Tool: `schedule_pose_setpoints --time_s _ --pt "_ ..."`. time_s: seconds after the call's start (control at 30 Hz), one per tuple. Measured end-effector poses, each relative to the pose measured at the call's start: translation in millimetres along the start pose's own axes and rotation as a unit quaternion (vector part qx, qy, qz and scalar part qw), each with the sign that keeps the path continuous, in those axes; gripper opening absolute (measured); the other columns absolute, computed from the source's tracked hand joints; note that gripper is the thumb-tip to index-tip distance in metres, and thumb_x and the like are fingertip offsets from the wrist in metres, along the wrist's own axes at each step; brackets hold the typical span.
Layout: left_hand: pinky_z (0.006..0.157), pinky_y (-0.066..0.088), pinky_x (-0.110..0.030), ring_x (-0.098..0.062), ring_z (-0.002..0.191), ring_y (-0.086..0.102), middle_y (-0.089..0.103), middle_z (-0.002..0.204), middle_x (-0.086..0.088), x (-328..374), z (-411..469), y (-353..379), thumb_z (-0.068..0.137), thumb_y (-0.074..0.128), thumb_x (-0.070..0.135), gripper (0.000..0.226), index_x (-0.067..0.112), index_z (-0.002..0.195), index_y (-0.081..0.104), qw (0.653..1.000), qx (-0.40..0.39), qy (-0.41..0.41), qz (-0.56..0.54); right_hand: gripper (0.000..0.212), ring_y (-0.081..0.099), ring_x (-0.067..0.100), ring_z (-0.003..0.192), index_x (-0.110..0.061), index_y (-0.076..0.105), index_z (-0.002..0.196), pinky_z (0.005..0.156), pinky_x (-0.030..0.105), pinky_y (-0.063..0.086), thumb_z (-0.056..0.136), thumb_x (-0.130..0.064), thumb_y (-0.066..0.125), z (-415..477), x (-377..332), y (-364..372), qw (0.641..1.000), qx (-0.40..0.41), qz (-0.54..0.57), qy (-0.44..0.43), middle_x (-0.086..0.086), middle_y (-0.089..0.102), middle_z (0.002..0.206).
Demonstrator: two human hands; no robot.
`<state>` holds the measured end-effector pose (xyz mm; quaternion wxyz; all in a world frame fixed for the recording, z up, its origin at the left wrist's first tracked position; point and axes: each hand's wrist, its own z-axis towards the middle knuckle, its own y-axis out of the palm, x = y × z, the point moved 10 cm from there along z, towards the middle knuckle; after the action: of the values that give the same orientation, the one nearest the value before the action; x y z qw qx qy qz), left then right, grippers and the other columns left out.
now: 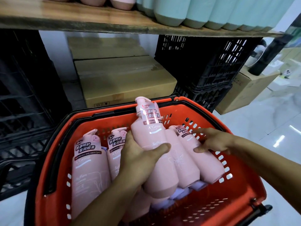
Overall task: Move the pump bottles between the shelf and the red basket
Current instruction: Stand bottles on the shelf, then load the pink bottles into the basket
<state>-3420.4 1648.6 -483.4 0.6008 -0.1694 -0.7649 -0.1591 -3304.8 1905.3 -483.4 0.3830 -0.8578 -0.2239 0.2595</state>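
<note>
Left hand (pixel 140 154) grips a pink pump bottle (pixel 151 136) round its smooth, rounded body, thumb curled across the front, the pump head tilted up towards the far rim. Right hand (pixel 211 141) lies open, fingers stretched fairly straight over the rightmost pink bottle (pixel 210 165), thumb touching its side. Both bottles are in the red basket (pixel 228 203), a perforated plastic tub with a black handle folded along its rim. Three more matte pink bottles (pixel 89 162) with glossy printed labels lie side by side in it, over pale lilac bottles (pixel 179 193) underneath. Above, a rough wooden shelf (pixel 81 18) carries the rounded bases of pink containers (pixel 122 4) and mint-green ones (pixel 179 12). Below it sit taped cardboard boxes (pixel 122 79) between black lattice crates (pixel 203 62).
</note>
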Motion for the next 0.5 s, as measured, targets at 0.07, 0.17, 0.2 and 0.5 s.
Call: schedule_pose_setpoints --time_s 0.07,0.17,0.2,0.5 --pt "0.076 0.062 -0.043 -0.008 0.086 0.073 0.073 0.102 0.016 0.6 -0.3 -0.5 0.041 0.087 0.046 0.079 0.044 0.115 0.057 1.0 0.0 0.001 -0.001 0.08 0.052 0.035 0.135 -0.029 0.047 0.153 0.109 0.059 0.046 0.085 -0.006 0.082 3.5 7.6 0.8 0.993 0.0 0.118 0.018 0.008 0.038 0.16" --pt "0.076 0.062 -0.044 -0.008 0.086 0.073 0.073 0.102 0.016 -0.1 -0.5 0.0 0.042 0.088 0.047 0.08 0.044 0.116 0.057 1.0 -0.003 0.0 0.004 0.074 0.057 0.029 0.12 -0.026 0.05 0.151 0.108 0.056 0.049 0.088 0.007 0.073 7.1 8.9 10.3 0.978 -0.027 0.204 0.025 0.011 0.043 0.157" --pt "0.076 0.062 -0.043 -0.008 0.086 0.073 0.073 0.102 0.016 -0.1 -0.7 0.0 0.041 0.088 0.047 0.081 0.045 0.116 0.056 1.0 -0.004 0.001 0.005 0.071 0.058 0.026 0.116 -0.025 0.05 0.15 0.106 0.051 0.051 0.09 0.006 0.071 6.1 9.4 14.4 0.974 -0.039 0.221 0.028 0.012 0.047 0.154" --pt "0.074 0.061 -0.04 -0.006 0.084 0.073 0.074 0.099 0.017 4.5 -4.6 0.2 0.041 0.088 0.047 0.08 0.044 0.115 0.058 1.0 -0.003 -0.002 0.006 0.021 0.066 0.018 0.081 -0.014 0.072 0.101 0.075 0.025 0.056 0.098 -0.033 0.064 -69.2 -103.8 -27.8 0.923 0.067 0.309 -0.219 0.001 0.072 0.089"
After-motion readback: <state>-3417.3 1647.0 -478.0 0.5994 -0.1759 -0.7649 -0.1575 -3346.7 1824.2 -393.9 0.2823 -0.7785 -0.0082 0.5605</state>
